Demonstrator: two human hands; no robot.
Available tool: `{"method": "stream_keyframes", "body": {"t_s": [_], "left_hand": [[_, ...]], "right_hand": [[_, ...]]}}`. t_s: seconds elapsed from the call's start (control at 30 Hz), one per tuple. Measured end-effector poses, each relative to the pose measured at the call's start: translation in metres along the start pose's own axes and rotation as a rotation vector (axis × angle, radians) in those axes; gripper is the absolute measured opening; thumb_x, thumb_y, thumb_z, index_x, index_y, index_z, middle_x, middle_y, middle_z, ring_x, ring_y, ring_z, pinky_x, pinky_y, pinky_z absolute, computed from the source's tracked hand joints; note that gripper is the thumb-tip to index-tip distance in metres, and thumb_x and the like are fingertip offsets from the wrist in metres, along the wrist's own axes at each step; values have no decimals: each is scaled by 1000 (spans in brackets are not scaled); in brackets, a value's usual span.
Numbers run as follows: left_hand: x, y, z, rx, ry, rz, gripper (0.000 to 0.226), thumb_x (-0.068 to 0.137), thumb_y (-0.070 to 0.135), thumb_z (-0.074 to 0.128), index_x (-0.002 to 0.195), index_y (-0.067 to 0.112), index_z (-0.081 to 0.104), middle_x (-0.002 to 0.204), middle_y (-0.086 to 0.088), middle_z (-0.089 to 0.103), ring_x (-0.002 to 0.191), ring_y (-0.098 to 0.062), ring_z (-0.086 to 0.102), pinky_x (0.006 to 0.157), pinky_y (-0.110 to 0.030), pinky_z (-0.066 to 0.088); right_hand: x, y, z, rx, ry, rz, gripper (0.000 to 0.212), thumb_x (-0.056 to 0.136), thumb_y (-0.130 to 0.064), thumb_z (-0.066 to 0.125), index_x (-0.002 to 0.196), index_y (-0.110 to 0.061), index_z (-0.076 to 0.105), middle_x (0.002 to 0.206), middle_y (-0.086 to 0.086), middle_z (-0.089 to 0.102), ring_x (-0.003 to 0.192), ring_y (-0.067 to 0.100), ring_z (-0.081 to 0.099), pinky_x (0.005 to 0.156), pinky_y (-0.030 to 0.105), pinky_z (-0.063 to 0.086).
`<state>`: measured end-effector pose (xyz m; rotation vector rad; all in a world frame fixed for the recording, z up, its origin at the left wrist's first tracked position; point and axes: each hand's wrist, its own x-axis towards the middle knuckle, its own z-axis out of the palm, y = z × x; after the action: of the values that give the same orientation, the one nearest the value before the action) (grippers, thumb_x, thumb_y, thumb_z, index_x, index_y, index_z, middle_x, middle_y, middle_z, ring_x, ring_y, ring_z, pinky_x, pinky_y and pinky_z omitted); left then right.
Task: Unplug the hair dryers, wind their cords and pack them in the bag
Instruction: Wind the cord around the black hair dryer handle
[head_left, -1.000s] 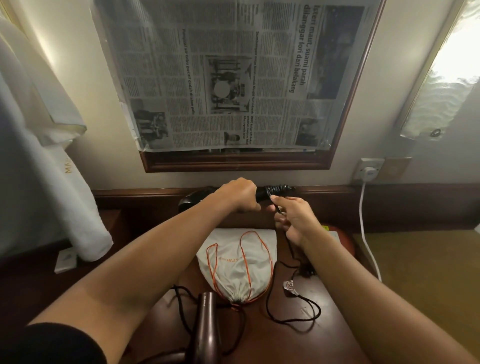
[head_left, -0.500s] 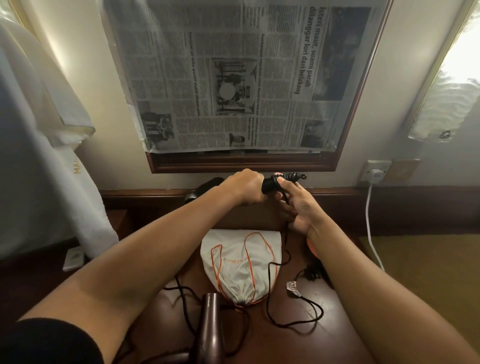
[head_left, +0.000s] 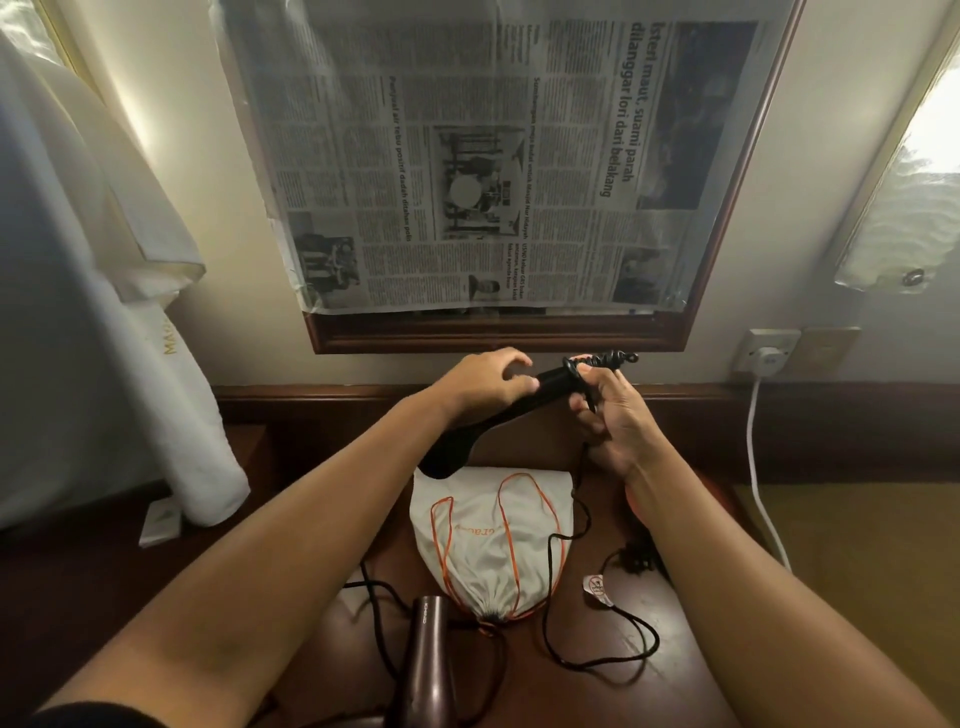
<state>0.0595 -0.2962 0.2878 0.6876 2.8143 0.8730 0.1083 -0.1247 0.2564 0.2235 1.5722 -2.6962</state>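
My left hand (head_left: 485, 379) rests loosely on the handle of a black hair dryer (head_left: 545, 383), fingers arched over it. The dryer slants down to the left, with its head (head_left: 449, 460) just above the far edge of the bag. My right hand (head_left: 608, 415) grips the handle's end and the black cord, part of which is wound in tight coils (head_left: 602, 359) there. The loose cord (head_left: 602, 660) trails down across the table to a plug (head_left: 636, 558). A white drawstring bag (head_left: 488, 545) with orange strings lies flat on the table. A brown hair dryer (head_left: 431, 660) lies at the near edge.
A white plug (head_left: 769, 358) sits in the wall socket at the right, and its white cable (head_left: 756, 467) runs down to the floor. White cloth (head_left: 104, 364) hangs at the left. A mirror covered with newspaper (head_left: 493, 171) is on the wall ahead. The dark wooden table (head_left: 670, 691) ends near my right arm.
The black dryer has tipped, so its head now points down-left over the bag. My left hand's fingers have loosened on the handle. My right hand moved up to the handle's end.
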Motion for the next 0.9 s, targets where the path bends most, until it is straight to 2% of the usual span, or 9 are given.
{"method": "stream_keyframes", "body": {"t_s": [0.13, 0.23, 0.27, 0.33, 0.4, 0.5, 0.7, 0.8, 0.9], "left_hand": [[-15, -25, -8, -296, 365, -169, 36, 96, 40, 48, 121, 16, 60, 118, -1, 62, 105, -11, 53, 87, -27, 38], [-28, -43, -9, -552, 465, -412, 29, 95, 41, 51, 103, 15, 61, 102, -2, 61, 93, -13, 53, 94, -35, 39], [-32, -50, -7, -681, 422, -517, 30, 93, 45, 53, 97, 16, 59, 98, -2, 58, 90, -13, 52, 97, -38, 37], [-42, -64, -3, -962, 272, -719, 59, 83, 58, 59, 121, 13, 54, 121, -9, 56, 110, -26, 53, 103, -50, 36], [-47, -76, 5, -1212, 104, -813, 85, 72, 68, 61, 137, 16, 45, 139, -16, 48, 121, -43, 49, 92, -64, 43], [-50, -78, 15, -1489, -58, -784, 72, 80, 71, 52, 124, 14, 57, 125, -26, 57, 114, -44, 55, 89, -62, 47], [-52, -78, 22, -1609, -86, -756, 69, 75, 54, 70, 128, 12, 56, 122, -22, 60, 106, -36, 60, 91, -47, 50], [-53, -77, 26, -1605, -90, -731, 65, 75, 46, 72, 127, 10, 56, 117, -23, 62, 101, -36, 61, 92, -46, 50], [-52, -77, 31, -1572, -18, -739, 61, 71, 38, 75, 124, 12, 58, 114, -20, 64, 102, -35, 62, 92, -46, 50]], "right_hand": [[-1, 1, -5, 24, 9, 15, 5, 93, -19, 53, 97, -15, 54, 67, 5, 52, 36, 3, 34, 33, 14, 26], [-2, -1, -7, 41, 25, 8, 9, 92, -20, 54, 99, -15, 55, 63, 2, 52, 37, 4, 30, 34, 15, 25], [-2, -2, -7, 41, 31, 3, 8, 92, -20, 54, 99, -15, 54, 62, 2, 52, 36, 3, 30, 35, 15, 24], [-1, -2, -7, 55, 34, -11, 5, 93, -19, 53, 96, -16, 54, 61, 2, 50, 35, 3, 29, 34, 15, 23], [-1, 0, -6, 71, 33, -9, 6, 93, -19, 52, 98, -15, 53, 61, 2, 49, 34, 3, 28, 33, 14, 22], [-1, 6, -6, 78, 34, 6, 15, 93, -20, 52, 106, -14, 54, 57, -1, 51, 34, 4, 29, 33, 14, 24], [-4, 12, -13, 78, 35, 25, 16, 94, -21, 50, 107, -13, 54, 55, -2, 51, 33, 4, 29, 32, 14, 25], [-6, 13, -15, 58, 47, 18, 8, 94, -20, 51, 100, -16, 54, 58, 0, 49, 34, 3, 28, 33, 15, 25], [-9, 16, -18, 19, 73, 33, 16, 93, -23, 55, 107, -17, 53, 64, 1, 49, 39, 4, 31, 38, 16, 26]]}}
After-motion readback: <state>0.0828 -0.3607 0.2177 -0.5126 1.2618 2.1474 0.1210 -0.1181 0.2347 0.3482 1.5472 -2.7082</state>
